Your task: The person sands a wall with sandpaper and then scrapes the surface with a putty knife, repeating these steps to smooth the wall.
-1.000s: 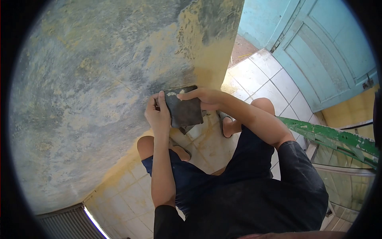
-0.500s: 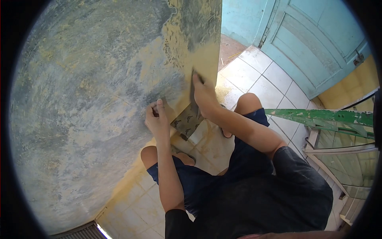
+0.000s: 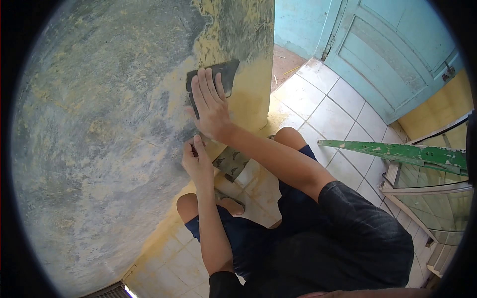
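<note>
My right hand (image 3: 211, 107) presses a dark, creased sheet of sandpaper (image 3: 229, 74) against the wall (image 3: 99, 124), its fingers stretched along it and the thumb out at the left edge. Just below, my left hand (image 3: 198, 158) is closed in a pinch close to the wall; what its fingers hold, if anything, I cannot make out. The wall surface is patchy grey and yellow, with a smoother yellow strip by its right-hand corner. Under my hands, near the foot of the wall, is a brownish sheet with dark printed marks (image 3: 232, 161).
Pale floor tiles (image 3: 323, 109) with yellow dust run around the wall's corner. A turquoise door (image 3: 392, 59) stands at upper right. A chipped green beam (image 3: 397, 151) juts in from the right above a glass-paned frame (image 3: 432, 208). My knees are bent on either side of the corner.
My right hand has moved up and left with the sandpaper, from edge-on near the corner to flat on the wall face. My left hand sits slightly lower, still pinched.
</note>
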The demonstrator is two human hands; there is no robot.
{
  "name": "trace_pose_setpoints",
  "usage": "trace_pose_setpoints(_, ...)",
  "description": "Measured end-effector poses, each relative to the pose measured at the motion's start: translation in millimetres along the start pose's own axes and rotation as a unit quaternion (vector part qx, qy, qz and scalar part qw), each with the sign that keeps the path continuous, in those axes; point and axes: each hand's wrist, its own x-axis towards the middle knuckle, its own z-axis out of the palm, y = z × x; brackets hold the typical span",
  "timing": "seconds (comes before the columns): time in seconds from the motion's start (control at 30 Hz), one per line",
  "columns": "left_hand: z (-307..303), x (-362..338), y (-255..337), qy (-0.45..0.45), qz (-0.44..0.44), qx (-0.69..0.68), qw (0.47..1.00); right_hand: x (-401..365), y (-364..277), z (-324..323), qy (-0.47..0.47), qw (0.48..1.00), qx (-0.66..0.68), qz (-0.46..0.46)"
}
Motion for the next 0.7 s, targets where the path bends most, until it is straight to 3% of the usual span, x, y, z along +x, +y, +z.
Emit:
trace_pose_setpoints(0.1, 0, 4, -3, -0.015, 0.001, 0.007, 1.000, 49, 3, -8, 0.009, 1.000, 0.002, 0.008)
trace_pose_setpoints(0.17, -1, 4, -1, -0.019, -0.006, -0.013, 1.000, 82, 9, -19, 0.066, 0.998, -0.005, 0.014)
trace_pose_setpoints(0.23, 1, -1, -1, -0.026, -0.011, -0.039, 0.999, 58, 12, -12, 0.087, 0.996, -0.004, 0.009)
trace_pose_setpoints(0.3, 1, 1, -3, -0.026, -0.011, -0.006, 1.000, 20, 14, -10, 0.000, 1.000, -0.012, -0.016)
trace_pose_setpoints(0.5, 5, 2, -1, -0.026, -0.012, -0.008, 1.000, 88, 23, -22, 0.081, 0.996, 0.006, 0.043)
trace_pose_setpoints(0.57, 6, 0, -8, -0.031, -0.012, -0.002, 0.999, 62, 22, -13, 0.080, 0.996, 0.002, 0.026)
trace_pose_setpoints(0.63, 7, 3, -8, -0.029, -0.011, 0.002, 1.000, 3, 23, -2, 0.017, 0.999, 0.014, -0.031)
trace_pose_setpoints(0.7, 7, 9, -7, -0.020, 0.006, 0.011, 1.000, -1, 14, 0, 0.014, 0.999, 0.017, -0.033)
